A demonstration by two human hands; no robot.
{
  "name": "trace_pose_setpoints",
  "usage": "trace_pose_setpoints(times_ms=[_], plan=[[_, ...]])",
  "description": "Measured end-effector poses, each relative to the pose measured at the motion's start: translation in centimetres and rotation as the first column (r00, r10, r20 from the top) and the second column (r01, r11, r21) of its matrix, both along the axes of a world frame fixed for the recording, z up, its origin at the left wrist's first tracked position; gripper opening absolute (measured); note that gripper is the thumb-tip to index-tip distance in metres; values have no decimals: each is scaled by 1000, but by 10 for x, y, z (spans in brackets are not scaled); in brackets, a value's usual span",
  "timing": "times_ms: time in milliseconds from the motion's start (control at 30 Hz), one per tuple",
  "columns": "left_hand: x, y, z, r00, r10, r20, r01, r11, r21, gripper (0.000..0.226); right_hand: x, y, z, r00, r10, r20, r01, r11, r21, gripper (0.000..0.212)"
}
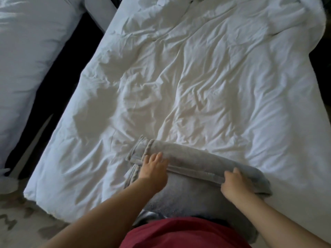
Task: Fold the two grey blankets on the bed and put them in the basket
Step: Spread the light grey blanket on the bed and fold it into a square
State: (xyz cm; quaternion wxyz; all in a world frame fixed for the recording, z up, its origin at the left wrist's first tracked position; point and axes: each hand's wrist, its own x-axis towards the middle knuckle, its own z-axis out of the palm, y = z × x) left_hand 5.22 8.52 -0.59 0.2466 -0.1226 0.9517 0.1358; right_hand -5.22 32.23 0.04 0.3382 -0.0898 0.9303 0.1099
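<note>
One grey blanket (193,158) lies at the near edge of the bed (197,77), partly folded, its far edge doubled back into a thick band. My left hand (155,169) rests with straight fingers on the band's left end. At the right end, my right hand (232,183) grips the folded edge, fingers curled over it. The blanket's near part hangs toward me, below my arms. No second grey blanket and no basket are in view.
A rumpled white duvet covers the bed. A second white bed (26,59) stands to the left across a dark gap (59,86). Patterned carpet (21,221) shows at the lower left. My red garment (179,235) fills the bottom centre.
</note>
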Motion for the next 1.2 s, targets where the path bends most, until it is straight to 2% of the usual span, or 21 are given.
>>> trace_pose_setpoints(times_ms=[167,233,367,500,567,633,667,800,867,933,1033,1200], plan=[[10,-2,-26,975,5,220,-11,1000,25,65,-7,-46,-15,992,48,119,-23,979,-201,36],[11,-12,-36,973,-3,231,-4,1000,30,67,-15,-56,-24,990,48,132,-16,973,-229,39],[14,-21,-41,955,-51,293,44,998,33,63,-8,-49,-33,981,-64,182,101,974,-201,37],[16,-16,-52,923,-58,381,62,998,2,62,13,-29,-42,982,-143,126,166,967,-193,40],[10,-13,-55,896,-89,435,107,994,-17,61,18,-19,-42,951,-279,136,295,948,-119,48],[-3,-10,-50,871,-92,482,123,992,-34,58,22,-8,-40,880,-452,148,466,881,-79,61],[-11,-9,-48,859,-90,504,129,991,-42,58,25,-3,-38,861,-484,156,499,863,-77,65],[-34,-2,-32,784,-177,596,271,960,-72,67,30,14,-31,848,-478,230,506,859,-77,74],[-39,3,-23,807,-191,559,301,947,-112,56,28,20,-29,843,-475,250,513,851,-113,73],[-40,9,-15,873,-182,453,267,955,-130,49,25,24,-28,846,-485,220,521,840,-149,68],[-34,17,-11,917,-222,333,252,967,-50,47,19,30,-32,865,-477,155,500,847,-182,56],[-28,30,-6,939,-171,299,181,983,-6,48,-3,44,-32,893,-432,126,450,851,-271,29]])
